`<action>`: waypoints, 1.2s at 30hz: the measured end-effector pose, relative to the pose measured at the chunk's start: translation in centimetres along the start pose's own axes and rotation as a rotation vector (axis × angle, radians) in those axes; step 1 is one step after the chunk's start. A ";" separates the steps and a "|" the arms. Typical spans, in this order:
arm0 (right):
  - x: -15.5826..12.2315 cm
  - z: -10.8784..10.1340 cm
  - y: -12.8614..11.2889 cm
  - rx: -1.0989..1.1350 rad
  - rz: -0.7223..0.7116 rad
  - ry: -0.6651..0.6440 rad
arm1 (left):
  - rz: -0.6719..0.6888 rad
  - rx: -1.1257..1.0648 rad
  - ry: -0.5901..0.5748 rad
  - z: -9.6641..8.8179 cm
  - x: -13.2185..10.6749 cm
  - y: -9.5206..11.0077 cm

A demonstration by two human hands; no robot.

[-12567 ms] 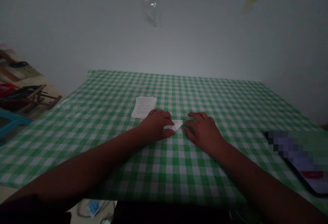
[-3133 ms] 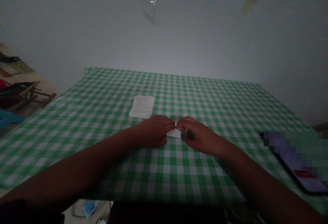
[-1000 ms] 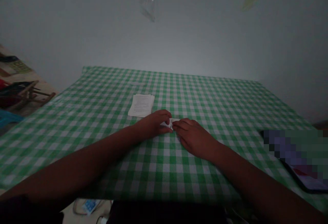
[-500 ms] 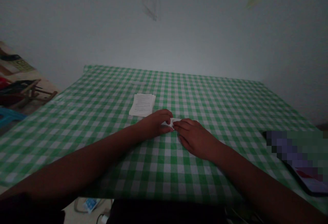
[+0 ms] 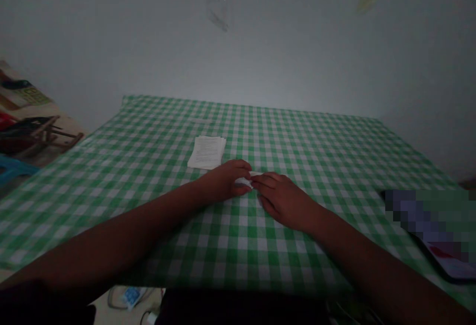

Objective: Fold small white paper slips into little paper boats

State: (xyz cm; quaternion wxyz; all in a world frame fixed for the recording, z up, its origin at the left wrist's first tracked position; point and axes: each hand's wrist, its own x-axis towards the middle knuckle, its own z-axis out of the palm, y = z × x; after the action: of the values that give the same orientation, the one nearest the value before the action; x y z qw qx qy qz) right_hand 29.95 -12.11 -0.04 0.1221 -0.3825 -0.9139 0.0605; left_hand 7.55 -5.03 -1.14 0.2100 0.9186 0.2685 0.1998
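A small folded white paper (image 5: 245,182) lies on the green gingham tablecloth (image 5: 297,141), mostly covered by my hands. My left hand (image 5: 226,181) rests on its left end, with the fingers curled over it. My right hand (image 5: 280,200) lies flat-fingered against its right end, the fingertips on the paper. Both hands almost touch at the middle of the fold. Up and to the left of my left hand sits a small stack of printed white sheets (image 5: 207,152), apart from my fingers.
A black phone (image 5: 435,233), blurred out, lies on the cloth at the right. A low wooden stool (image 5: 40,134) and a blue plastic object (image 5: 17,166) stand on the floor at the left. A cable and blue packet (image 5: 132,297) lie below the table's near edge.
Over the earlier frames the paper went from a white triangle to a narrower fold, and my hands closed in on it. In the last half second little has moved.
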 end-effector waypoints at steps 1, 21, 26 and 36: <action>0.0 -0.1 0.0 -0.008 0.004 -0.002 | 0.002 0.011 -0.003 0.0 0.0 0.1; -0.3 -0.9 0.3 -0.071 0.091 -0.032 | 0.038 0.124 -0.004 0.1 0.0 0.1; -0.4 -0.8 0.2 -0.084 0.098 -0.032 | 0.014 0.085 -0.031 0.0 0.0 0.2; -0.3 -0.9 1.3 -0.270 0.392 0.019 | -0.011 0.083 -0.034 -0.1 0.1 0.5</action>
State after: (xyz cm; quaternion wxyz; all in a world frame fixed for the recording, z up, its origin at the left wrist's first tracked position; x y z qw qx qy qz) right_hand 31.30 -11.44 0.54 0.0643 -0.5662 -0.8206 -0.0435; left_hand 7.76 -5.28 -0.76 0.1770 0.9284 0.2779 0.1719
